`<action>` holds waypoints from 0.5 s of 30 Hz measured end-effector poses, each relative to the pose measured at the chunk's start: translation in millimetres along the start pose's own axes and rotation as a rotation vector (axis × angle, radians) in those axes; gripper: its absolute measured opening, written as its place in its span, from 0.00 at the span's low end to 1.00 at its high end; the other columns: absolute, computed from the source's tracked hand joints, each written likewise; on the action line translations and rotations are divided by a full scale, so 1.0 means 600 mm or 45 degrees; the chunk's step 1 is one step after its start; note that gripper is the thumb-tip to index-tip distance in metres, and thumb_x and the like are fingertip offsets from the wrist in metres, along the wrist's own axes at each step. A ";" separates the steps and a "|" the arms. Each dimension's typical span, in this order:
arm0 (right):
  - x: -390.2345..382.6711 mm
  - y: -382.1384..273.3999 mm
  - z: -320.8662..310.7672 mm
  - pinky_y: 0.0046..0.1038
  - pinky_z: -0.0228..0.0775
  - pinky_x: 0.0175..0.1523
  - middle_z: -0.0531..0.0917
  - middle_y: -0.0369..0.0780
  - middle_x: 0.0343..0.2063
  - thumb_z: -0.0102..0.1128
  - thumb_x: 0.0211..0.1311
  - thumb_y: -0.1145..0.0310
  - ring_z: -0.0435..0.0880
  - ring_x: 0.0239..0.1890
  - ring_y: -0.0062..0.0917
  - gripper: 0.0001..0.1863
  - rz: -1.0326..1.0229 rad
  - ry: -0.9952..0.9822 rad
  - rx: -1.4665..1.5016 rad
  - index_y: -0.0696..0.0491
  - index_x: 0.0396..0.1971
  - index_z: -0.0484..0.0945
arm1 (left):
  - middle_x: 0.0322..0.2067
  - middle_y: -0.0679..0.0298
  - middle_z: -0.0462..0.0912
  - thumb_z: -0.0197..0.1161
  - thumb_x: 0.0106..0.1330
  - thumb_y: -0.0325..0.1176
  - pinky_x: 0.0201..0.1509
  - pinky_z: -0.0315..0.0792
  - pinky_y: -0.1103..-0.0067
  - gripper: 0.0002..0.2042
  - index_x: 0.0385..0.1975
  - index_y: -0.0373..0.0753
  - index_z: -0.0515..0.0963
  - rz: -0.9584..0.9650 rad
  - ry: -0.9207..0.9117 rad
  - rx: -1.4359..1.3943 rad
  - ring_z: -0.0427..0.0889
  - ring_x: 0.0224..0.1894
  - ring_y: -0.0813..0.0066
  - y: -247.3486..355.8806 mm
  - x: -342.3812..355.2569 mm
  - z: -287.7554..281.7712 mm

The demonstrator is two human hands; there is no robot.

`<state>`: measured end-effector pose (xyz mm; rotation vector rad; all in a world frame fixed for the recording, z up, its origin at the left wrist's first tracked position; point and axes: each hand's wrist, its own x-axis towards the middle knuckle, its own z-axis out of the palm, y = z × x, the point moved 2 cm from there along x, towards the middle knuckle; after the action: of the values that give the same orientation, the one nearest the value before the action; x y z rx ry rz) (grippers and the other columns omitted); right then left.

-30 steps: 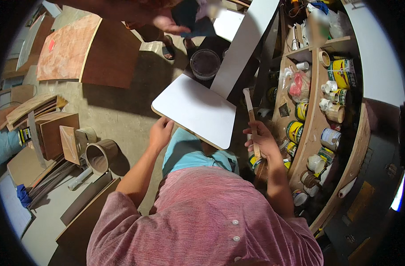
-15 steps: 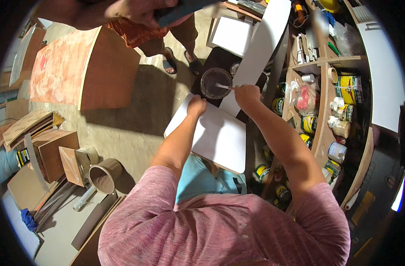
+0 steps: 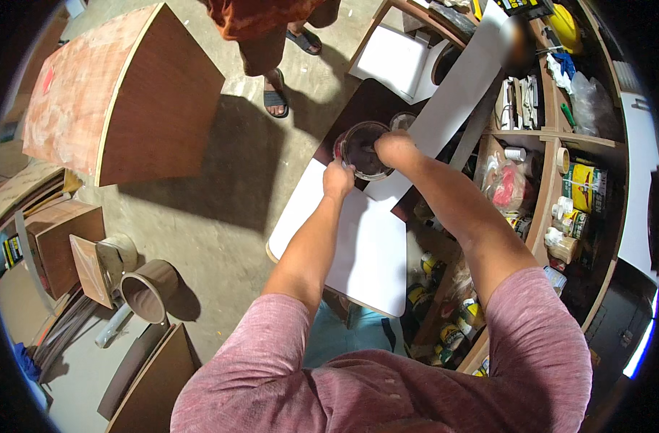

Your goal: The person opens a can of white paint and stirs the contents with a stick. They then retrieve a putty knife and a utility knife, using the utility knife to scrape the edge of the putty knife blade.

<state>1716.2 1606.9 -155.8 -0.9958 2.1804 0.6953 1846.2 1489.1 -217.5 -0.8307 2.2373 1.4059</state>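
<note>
A round open can point(image 3: 376, 176) with dark contents stands on a dark board point(image 3: 371, 99). My left hand point(image 3: 339, 179) is closed on the can's near-left rim. Over the can's right side, my right hand point(image 3: 397, 149) grips a pale, narrow brush-like tool point(image 3: 371, 149); its lower end is inside the can and hard to see. Nearer me lies a white board with rounded corners point(image 3: 369, 252), under my left forearm. A long white strip point(image 3: 452, 94) slants up to the right past my right hand. Behind the can sits a small round container point(image 3: 402, 121).
Shelves point(image 3: 553, 136) along the right hold cans, bags and jars. A large plywood box point(image 3: 163, 101) is on the left. A person in sandals point(image 3: 275, 101) stands beyond. Lower left are a brown bucket point(image 3: 145, 289) and wood pieces. A white panel point(image 3: 391, 61) lies at the back.
My left hand has moved from the white board's far edge to the can's rim. My right hand has come in over the can, bringing the tool down inside. The view has shifted.
</note>
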 end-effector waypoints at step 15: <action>-0.122 0.012 -0.119 0.37 0.79 0.45 0.87 0.44 0.39 0.55 0.59 0.70 0.87 0.43 0.37 0.14 0.064 -0.178 0.258 0.49 0.43 0.85 | 0.38 0.51 0.86 0.63 0.64 0.34 0.47 0.76 0.70 0.25 0.61 0.34 0.71 -0.185 0.089 -0.280 0.87 0.36 0.62 -0.016 0.000 0.018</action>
<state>1724.6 1596.4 -54.0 -0.7679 2.1103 0.5369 1852.5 1495.5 -228.7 -1.1061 2.0490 1.5942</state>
